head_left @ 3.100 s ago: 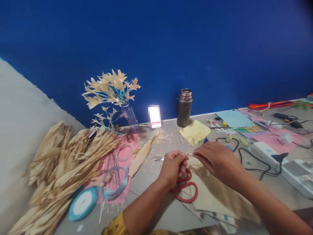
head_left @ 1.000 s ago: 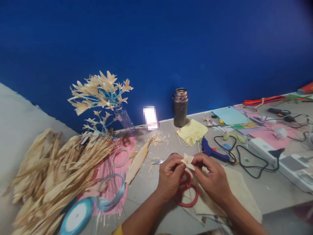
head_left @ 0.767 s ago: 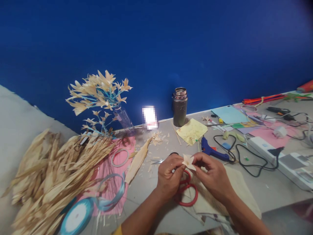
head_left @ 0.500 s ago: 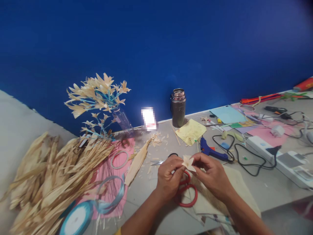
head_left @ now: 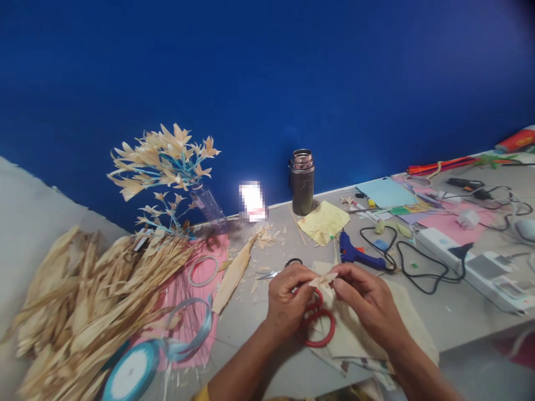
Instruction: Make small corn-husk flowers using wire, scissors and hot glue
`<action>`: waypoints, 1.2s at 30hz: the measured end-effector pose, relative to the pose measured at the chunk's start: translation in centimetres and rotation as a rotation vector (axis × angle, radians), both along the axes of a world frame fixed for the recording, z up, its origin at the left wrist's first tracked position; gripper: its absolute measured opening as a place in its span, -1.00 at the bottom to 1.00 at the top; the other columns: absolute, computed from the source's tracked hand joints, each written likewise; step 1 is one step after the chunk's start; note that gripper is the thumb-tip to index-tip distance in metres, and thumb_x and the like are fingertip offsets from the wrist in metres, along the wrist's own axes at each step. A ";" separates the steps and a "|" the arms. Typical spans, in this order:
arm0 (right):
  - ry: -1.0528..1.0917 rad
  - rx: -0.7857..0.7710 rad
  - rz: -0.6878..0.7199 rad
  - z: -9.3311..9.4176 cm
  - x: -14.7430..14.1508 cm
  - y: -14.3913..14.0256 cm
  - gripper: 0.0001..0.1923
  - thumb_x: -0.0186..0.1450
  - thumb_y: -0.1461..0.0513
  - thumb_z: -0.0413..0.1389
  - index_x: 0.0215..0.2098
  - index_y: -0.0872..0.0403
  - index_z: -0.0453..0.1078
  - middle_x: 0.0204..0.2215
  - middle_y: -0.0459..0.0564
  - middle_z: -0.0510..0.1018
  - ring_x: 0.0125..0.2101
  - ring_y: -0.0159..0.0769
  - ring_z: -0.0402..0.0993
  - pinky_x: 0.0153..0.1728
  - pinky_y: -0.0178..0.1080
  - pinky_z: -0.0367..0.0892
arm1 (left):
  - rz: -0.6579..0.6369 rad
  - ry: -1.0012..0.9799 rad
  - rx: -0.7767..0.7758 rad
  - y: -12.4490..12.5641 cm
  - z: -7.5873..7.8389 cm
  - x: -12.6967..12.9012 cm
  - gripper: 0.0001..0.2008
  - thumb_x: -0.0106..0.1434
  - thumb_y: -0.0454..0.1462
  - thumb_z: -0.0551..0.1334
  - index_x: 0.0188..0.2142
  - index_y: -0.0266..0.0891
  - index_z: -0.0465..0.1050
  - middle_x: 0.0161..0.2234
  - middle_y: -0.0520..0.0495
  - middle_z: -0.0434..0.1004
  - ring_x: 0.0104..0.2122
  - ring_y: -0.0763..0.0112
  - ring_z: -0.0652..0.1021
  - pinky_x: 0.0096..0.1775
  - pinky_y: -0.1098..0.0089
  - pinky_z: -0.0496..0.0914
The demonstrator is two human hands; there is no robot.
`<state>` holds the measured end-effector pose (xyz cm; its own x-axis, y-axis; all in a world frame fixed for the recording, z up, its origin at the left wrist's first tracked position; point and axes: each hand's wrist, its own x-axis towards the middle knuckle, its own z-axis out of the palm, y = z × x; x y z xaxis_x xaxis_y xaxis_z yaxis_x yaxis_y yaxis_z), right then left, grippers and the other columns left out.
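Note:
Between my fingertips is a small pale husk flower (head_left: pixel 322 280), tilted so its petals show nearly edge-on. My left hand (head_left: pixel 290 298) pinches it from the left side. From the right, my right hand (head_left: pixel 370 303) grips a petal between thumb and fingers. Red-handled scissors (head_left: pixel 321 328) lie on the table just under my hands, partly hidden by my left hand. Beneath my right hand is a folded cream cloth (head_left: pixel 407 312). A second, dark-handled pair of scissors (head_left: pixel 267 275) sits behind my left hand, its blades pointing left.
Dried corn husks (head_left: pixel 83 301) are heaped at left, near a blue ribbon roll (head_left: pixel 131 370) and a vase (head_left: pixel 205 201) of husk flowers. A steel flask (head_left: pixel 302 184) stands by the wall. Rightward lie a blue glue gun (head_left: pixel 359 253), black cord and a white power strip (head_left: pixel 443 250).
The flower has turned from facing me, petals spread, to a flatter, edge-on tilt. Both hands stay in nearly the same place around it. The whole view has shifted slightly.

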<state>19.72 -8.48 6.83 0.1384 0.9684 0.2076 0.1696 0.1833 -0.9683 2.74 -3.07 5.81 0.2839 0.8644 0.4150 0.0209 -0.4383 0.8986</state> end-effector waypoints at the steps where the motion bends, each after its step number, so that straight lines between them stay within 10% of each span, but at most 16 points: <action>1: 0.010 -0.008 -0.018 0.1 -0.1 0.1 -0.73 0.35 0.04 0.15 -0.33 0.05 0.52 -0.46 -0.07 0.56 -0.47 -0.29 0.45 -0.45 -0.32 0.34 | -0.011 -0.001 -0.007 0.0 0.0 0.0 -0.85 0.27 -0.29 0.31 -0.39 -0.14 0.67 -0.45 -0.07 0.60 -0.41 0.35 0.52 -0.30 0.38 0.37; 13: 0.203 -0.159 0.040 -0.1 -0.1 0.5 -0.60 0.30 -0.05 0.20 -0.49 0.08 0.42 -0.60 -0.15 0.36 -0.56 -0.39 0.21 -0.53 -0.33 0.16 | -0.306 -0.211 -0.646 -0.4 0.3 0.2 -0.68 0.10 -0.05 0.46 -0.33 -0.28 0.62 -0.51 0.00 0.49 -0.61 0.52 0.44 -0.50 0.46 0.33; 36: -0.130 -0.065 0.076 2.3 -0.1 1.3 -0.63 0.38 0.06 0.05 -0.50 0.05 0.44 -0.59 -0.14 0.46 -0.55 -0.38 0.31 -0.50 -0.33 0.20 | -0.252 -0.176 -0.683 0.0 0.2 -0.1 -0.67 0.08 -0.09 0.47 -0.55 -0.33 0.59 -0.62 -0.04 0.48 -0.67 0.57 0.40 -0.58 0.52 0.28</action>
